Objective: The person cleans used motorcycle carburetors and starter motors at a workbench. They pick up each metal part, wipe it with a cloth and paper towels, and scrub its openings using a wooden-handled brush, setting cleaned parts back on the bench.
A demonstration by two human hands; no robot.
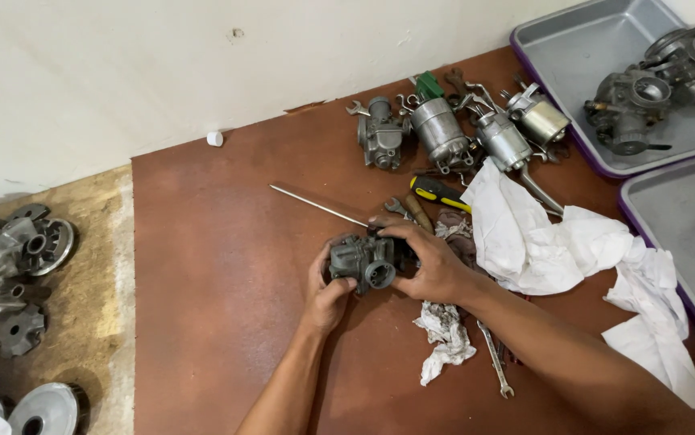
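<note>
Five carburetors show in all: one dark carburetor (pixel 363 262) held between two hands, one grey carburetor (pixel 382 133) by the wall, and three more in the upper metal tray (pixel 573 48), the first of two trays (pixel 686 217). Three silvery cylinders (pixel 441 129) lie in a row, beside two screwdrivers (pixel 438 192) and two white rags (pixel 541 234).

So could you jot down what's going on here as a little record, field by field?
Surface: brown board on the floor
Left hand: grips the grey carburetor from the left
Right hand: wraps the carburetor from the right
Nearby: long screwdriver, white cloth, wrench
Far side: more carburetors, grey trays
</note>
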